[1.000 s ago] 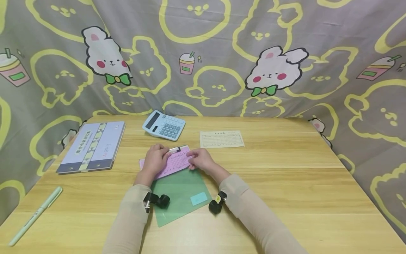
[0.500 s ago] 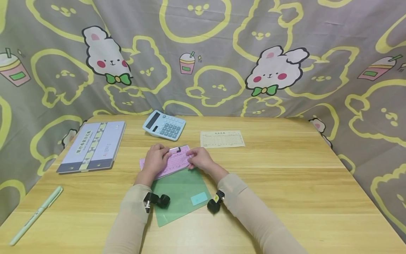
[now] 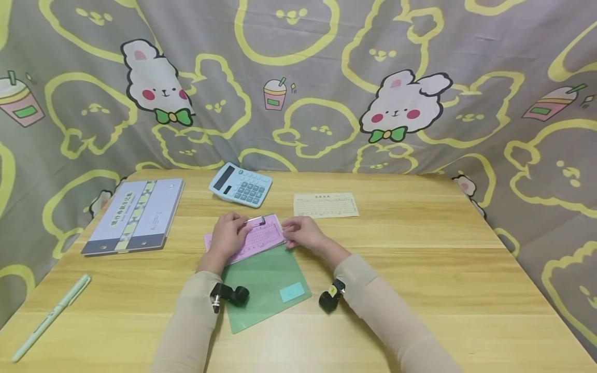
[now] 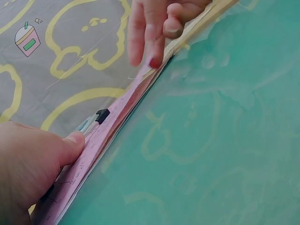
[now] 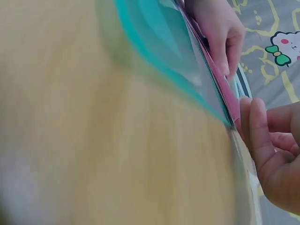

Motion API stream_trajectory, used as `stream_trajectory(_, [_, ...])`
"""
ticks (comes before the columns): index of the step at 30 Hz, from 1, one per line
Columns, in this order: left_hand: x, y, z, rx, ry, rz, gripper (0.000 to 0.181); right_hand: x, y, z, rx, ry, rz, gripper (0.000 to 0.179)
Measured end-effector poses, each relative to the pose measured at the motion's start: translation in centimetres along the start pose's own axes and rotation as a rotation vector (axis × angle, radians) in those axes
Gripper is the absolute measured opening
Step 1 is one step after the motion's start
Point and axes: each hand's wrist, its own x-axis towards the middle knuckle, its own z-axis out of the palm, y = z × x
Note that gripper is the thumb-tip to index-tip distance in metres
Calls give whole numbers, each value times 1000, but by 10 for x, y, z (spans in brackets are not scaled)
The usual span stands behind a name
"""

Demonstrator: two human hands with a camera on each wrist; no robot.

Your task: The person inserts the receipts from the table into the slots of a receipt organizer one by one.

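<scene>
A pad of pink printed forms [image 3: 261, 235] lies across the top of a translucent green folder [image 3: 266, 290], beneath a silver-and-black clip [image 4: 102, 116] at the folder's upper edge. My left hand [image 3: 228, 235] grips at that clip. Its thumb presses down beside the pink paper in the left wrist view, and its other fingers are mostly hidden there. Fingertips of my right hand [image 3: 303, 233] touch the right end of the pink forms, where the paper edge stands slightly raised in the left wrist view. These fingers are fairly straight in the right wrist view.
A blue calculator [image 3: 241, 185] sits behind my hands, and a cream printed slip [image 3: 325, 205] lies to its right. A grey-blue ledger [image 3: 135, 215] is at the left, with a pale green pen [image 3: 51, 318] nearer me. A patterned curtain [image 3: 322, 67] hangs behind the table [image 3: 420, 290].
My right hand has shifted slightly right, from over the corner of the pink forms to their right edge. The left hand and the folder have stayed in place.
</scene>
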Motion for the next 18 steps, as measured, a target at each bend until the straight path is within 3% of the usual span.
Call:
stream_trajectory(8, [-1, 2, 1, -23, -6, -31, 34, -8, -5, -45, -26, 41, -32, 35])
stream_trajectory(18, [0, 2, 2, -29, -6, -41, 34, -9, -6, -110, -241, 194, -76, 44])
